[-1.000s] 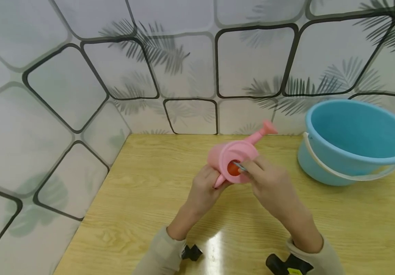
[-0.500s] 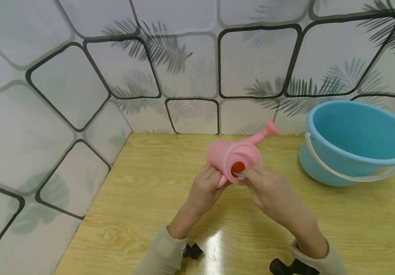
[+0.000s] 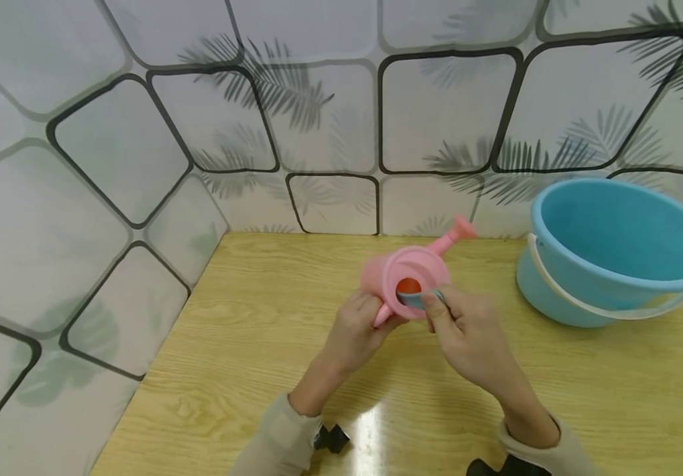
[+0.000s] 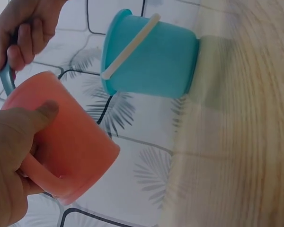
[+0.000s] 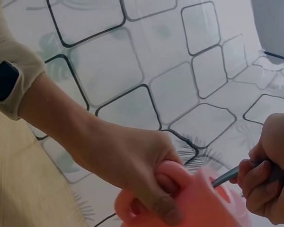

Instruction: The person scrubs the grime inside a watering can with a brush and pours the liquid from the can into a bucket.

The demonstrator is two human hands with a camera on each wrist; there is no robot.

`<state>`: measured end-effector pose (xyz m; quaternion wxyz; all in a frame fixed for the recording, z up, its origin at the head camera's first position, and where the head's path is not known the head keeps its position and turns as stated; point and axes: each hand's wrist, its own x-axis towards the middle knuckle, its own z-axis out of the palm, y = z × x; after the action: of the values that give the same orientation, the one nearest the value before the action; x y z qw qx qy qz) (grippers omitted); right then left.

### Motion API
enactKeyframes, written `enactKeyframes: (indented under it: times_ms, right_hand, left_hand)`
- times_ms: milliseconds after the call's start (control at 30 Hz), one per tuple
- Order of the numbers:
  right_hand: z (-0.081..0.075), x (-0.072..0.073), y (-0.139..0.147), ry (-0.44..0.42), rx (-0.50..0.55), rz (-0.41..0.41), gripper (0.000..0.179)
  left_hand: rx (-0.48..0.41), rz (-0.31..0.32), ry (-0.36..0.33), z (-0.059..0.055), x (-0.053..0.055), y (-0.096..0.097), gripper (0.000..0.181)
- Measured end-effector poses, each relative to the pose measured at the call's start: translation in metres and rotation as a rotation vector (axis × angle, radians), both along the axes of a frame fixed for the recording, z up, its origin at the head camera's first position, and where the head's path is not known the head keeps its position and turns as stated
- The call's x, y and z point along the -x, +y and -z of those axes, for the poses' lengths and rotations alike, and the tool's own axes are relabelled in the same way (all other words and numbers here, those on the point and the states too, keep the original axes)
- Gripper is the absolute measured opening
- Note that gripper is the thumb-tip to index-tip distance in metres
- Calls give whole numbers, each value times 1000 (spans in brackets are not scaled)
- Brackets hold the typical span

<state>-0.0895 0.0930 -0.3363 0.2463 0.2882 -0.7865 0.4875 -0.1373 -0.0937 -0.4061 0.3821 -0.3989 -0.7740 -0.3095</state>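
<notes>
- Nearest, on the person's side of the pink plastic watering can (image 3: pixel 375 274), two beige fabric sleeves (image 3: pixel 278 439) reach over the pale wood-grain bench (image 3: pixel 246 344), a small black wrist device (image 3: pixel 334 437) at each.
- The left hand (image 3: pixel 353 327) sits at the can's near left side, fingers curled through its loop handle (image 3: pixel 384 314), thumb on its body in the left wrist view; the can appears held above the bench.
- The right hand (image 3: pixel 477 337), at the can's near right, has its fingers curled in and grips a slim grey-blue tool (image 3: pixel 410 299), whose material and full form cannot be told.
- The key relation: the tool's long axis runs roughly crosswise, from the right fingertips leftward into the can's round mouth, which faces back toward the person. The right hand is nearer that mouth; whether its fingertips touch the rim cannot be told.
- Just above the tool, within the mouth, shows an orange-red patch (image 3: pixel 408 285) of unclear nature.
- The can's pink spout (image 3: pixel 451 237) points away and rightward.
- Room extends left of the can to the bench's slanting edge; the back edge lies beyond it.
- Right of the can, well apart, stands a light blue plastic bucket (image 3: pixel 555 294), its white handle (image 3: pixel 609 307) lowered.
- Farthest, behind the can, rises a leaf-patterned pale wall (image 3: pixel 329 145).
</notes>
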Motion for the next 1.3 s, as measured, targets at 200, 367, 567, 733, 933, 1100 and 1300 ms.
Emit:
enactKeyframes:
  times_ms: [200, 367, 567, 733, 933, 1100, 1300]
  right_hand:
    - [-3, -11, -7, -167, 75, 52, 34]
    - [-10, -19, -5, -221, 122, 119, 36]
    - [2, -11, -13, -219, 63, 93, 33]
    - [-7, -15, -8, -373, 100, 61, 33]
    - [-13, -15, -3, -448, 147, 81, 35]
    - [-8, -9, -7, -511, 175, 36, 35]
    - [-17, -14, 4, -515, 251, -9, 38]
  left_hand:
    - [-39, 45, 25, 3, -5, 4, 33]
    - [-37, 43, -5, 5, -6, 3, 34]
    - [-53, 56, -11, 9, -7, 5, 33]
    - [-38, 26, -36, 10, -8, 5, 33]
    - [-8, -10, -68, 6, -7, 2, 36]
    - [2, -6, -58, 4, -6, 2, 35]
    - [19, -30, -50, 2, -3, 1, 36]
